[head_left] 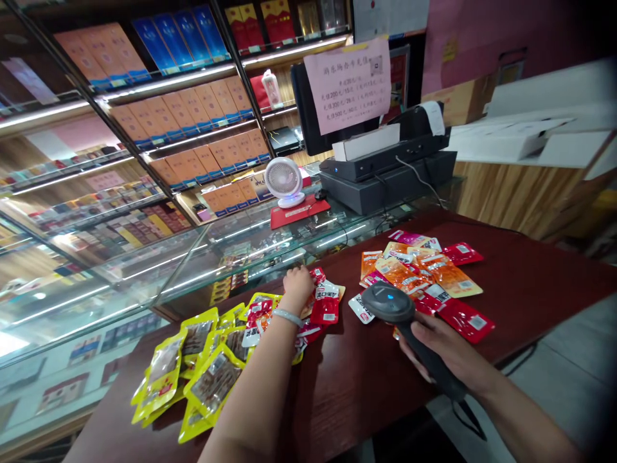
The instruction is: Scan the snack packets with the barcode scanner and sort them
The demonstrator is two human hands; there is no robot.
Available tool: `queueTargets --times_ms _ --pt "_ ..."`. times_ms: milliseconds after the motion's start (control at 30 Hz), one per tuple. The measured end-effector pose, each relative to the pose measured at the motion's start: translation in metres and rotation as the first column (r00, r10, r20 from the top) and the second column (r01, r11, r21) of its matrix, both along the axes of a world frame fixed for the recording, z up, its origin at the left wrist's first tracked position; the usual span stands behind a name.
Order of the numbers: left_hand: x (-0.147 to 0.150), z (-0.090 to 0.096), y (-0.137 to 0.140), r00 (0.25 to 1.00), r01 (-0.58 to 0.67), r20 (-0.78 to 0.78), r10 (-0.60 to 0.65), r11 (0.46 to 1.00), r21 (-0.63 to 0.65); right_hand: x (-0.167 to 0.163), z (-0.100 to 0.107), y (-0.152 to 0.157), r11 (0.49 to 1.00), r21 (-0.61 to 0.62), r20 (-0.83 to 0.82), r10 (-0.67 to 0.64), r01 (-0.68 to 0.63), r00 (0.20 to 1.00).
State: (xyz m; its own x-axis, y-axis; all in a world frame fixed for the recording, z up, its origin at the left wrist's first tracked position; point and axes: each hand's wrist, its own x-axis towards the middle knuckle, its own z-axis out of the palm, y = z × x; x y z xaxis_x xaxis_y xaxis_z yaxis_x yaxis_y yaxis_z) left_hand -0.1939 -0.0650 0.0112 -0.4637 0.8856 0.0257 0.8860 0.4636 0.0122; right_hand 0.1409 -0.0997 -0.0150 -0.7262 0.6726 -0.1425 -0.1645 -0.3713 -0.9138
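Note:
My right hand (436, 350) is wrapped around the handle of a dark grey barcode scanner (388, 302) with a small blue light on top. The scanner's head hangs over the near edge of a pile of red and orange snack packets (409, 270). My left hand (299, 286), with a pale bracelet at the wrist, reaches into a middle group of red and white snack packets (325, 303). Its fingers look curled down, their tips hidden behind the hand, so what they grip is unclear. Left of that forearm lie several yellow snack packets (212, 379) with clear windows.
The packets lie on a dark red-brown table (347, 392). Beyond it stand a glass display counter (231, 251), a small white fan (284, 180) on a red folder (299, 212), and a black register (385, 173) with a pink notice (349, 87). Boxed goods fill the shelves (183, 116).

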Motion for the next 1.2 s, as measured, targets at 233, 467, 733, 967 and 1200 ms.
queueTargets --times_ms 233,467,733,967,1200 --pt "-0.011 0.005 0.003 1.0 -0.007 -0.024 0.006 0.999 -0.04 -0.007 -0.001 0.001 1.0 0.006 -0.019 0.021 -0.021 1.0" --pt "0.005 0.03 -0.016 0.997 0.062 0.034 -0.067 0.987 0.145 -0.012 0.007 -0.001 0.998 0.061 -0.016 0.003 -0.002 1.0" --pt "0.059 0.046 -0.03 0.828 -0.093 0.508 -0.237 0.835 0.542 -0.018 0.011 -0.011 0.99 0.109 -0.106 -0.078 0.09 0.991" --pt "0.11 0.01 -0.04 -0.407 -0.451 0.899 -0.161 0.891 -0.045 -0.009 -0.005 -0.014 0.986 0.034 -0.184 -0.155 0.164 0.971" --pt "0.136 -0.006 -0.047 -0.006 -0.353 0.864 -0.503 0.81 0.469 0.0 -0.007 -0.017 0.992 -0.01 -0.188 -0.129 0.13 0.974"
